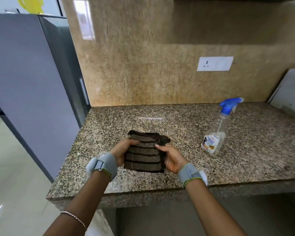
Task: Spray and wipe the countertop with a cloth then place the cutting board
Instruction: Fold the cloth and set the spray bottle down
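Note:
A folded brown cloth (144,153) with dark stripes lies over the middle of the speckled granite countertop (245,150). My left hand (123,150) grips its left edge and my right hand (173,159) grips its right edge, thumbs on top. Both wrists wear grey straps. A clear spray bottle (216,133) with a blue trigger head stands upright to the right of the cloth, apart from both hands. A white board (291,92), possibly the cutting board, leans against the wall at the far right, partly cut off by the frame.
A grey refrigerator (32,82) stands close against the counter's left end. A tan stone backsplash (143,65) with a white socket plate (215,63) rises behind. The counter's front edge (143,193) overhangs an open space below.

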Action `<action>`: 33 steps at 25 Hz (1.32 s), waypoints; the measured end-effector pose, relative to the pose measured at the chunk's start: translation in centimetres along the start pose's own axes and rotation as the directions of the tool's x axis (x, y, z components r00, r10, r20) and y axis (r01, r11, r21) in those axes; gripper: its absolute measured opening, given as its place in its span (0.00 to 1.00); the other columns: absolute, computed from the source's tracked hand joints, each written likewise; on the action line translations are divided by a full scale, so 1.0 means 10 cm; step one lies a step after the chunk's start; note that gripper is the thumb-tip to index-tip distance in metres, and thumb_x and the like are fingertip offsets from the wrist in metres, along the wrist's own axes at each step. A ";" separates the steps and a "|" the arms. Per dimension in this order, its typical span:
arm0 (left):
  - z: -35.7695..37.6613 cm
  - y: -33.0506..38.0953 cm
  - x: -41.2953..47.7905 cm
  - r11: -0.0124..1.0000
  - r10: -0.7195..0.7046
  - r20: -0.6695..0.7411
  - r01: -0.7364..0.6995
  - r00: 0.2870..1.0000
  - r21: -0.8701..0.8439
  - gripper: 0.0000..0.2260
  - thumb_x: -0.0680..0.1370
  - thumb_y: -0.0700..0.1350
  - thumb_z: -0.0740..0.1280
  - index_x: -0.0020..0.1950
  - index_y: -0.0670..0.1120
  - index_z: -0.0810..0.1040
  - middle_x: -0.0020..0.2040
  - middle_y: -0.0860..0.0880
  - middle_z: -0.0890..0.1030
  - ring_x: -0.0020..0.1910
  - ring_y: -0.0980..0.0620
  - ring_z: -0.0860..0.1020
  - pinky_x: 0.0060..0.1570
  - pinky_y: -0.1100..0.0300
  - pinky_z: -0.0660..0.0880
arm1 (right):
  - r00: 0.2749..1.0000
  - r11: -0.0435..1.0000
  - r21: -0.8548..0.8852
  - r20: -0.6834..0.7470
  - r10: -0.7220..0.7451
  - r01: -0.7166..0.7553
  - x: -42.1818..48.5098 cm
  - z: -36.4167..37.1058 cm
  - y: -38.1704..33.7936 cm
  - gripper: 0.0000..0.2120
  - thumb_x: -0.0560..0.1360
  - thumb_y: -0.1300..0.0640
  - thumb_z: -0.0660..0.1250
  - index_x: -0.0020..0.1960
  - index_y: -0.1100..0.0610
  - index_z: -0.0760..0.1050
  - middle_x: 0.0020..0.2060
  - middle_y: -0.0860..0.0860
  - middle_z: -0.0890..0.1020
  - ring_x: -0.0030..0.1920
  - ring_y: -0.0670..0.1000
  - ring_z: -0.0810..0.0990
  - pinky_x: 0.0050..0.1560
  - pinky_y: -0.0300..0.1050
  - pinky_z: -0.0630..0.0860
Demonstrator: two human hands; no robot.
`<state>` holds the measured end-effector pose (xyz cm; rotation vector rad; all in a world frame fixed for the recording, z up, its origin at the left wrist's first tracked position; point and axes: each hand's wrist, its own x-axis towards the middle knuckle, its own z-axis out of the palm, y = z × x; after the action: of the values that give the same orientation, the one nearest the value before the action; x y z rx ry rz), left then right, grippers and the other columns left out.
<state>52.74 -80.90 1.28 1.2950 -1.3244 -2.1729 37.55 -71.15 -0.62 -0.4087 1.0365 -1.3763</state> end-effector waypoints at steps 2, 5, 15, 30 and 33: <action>-0.08 0.02 0.03 0.987 0.011 -0.013 -0.009 1.000 0.161 0.08 0.78 0.39 0.61 0.55 0.42 0.76 0.39 0.45 0.84 0.39 0.48 0.82 0.45 0.53 0.79 | 0.996 0.995 -0.100 -0.083 -0.026 0.018 0.01 -0.01 -0.04 0.06 0.76 0.70 0.59 0.50 0.64 0.72 0.43 0.60 0.81 0.37 0.55 0.82 0.35 0.46 0.82; -0.14 0.06 0.05 0.993 0.072 0.078 -0.079 0.994 0.086 0.09 0.78 0.33 0.60 0.57 0.39 0.73 0.40 0.43 0.83 0.34 0.48 0.83 0.34 0.55 0.81 | 0.994 0.991 -0.131 -0.103 -0.026 0.013 -0.02 0.01 -0.09 0.08 0.76 0.73 0.58 0.47 0.61 0.72 0.42 0.60 0.80 0.33 0.52 0.83 0.33 0.45 0.81; -0.19 0.23 0.11 0.942 0.270 0.086 -0.245 0.959 -0.230 0.13 0.73 0.30 0.51 0.45 0.35 0.75 0.39 0.41 0.78 0.36 0.45 0.78 0.31 0.58 0.79 | 0.968 0.973 0.182 -0.228 -0.100 0.143 0.15 -0.08 -0.21 0.09 0.75 0.58 0.57 0.38 0.60 0.71 0.25 0.52 0.75 0.21 0.50 0.70 0.25 0.37 0.72; 0.05 0.17 0.22 0.950 0.083 -0.021 -0.086 0.996 -0.299 0.02 0.77 0.36 0.64 0.49 0.39 0.72 0.43 0.41 0.77 0.43 0.43 0.77 0.39 0.50 0.79 | 0.849 0.888 -0.266 -0.288 -0.444 0.374 0.31 0.13 -0.05 0.17 0.68 0.74 0.69 0.46 0.55 0.72 0.46 0.58 0.75 0.46 0.56 0.75 0.47 0.52 0.75; 0.07 0.26 0.28 0.981 0.149 -0.178 -0.167 0.973 -0.094 0.14 0.74 0.31 0.65 0.56 0.40 0.67 0.42 0.42 0.76 0.40 0.45 0.77 0.32 0.54 0.78 | 0.801 0.604 -0.763 -0.203 -0.563 0.230 0.25 0.11 -0.06 0.20 0.68 0.66 0.73 0.56 0.54 0.72 0.58 0.54 0.72 0.59 0.53 0.71 0.60 0.46 0.70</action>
<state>50.07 -83.67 2.04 1.2569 -1.1839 -1.9511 37.70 -73.93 -0.50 -1.0085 1.9658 -1.4540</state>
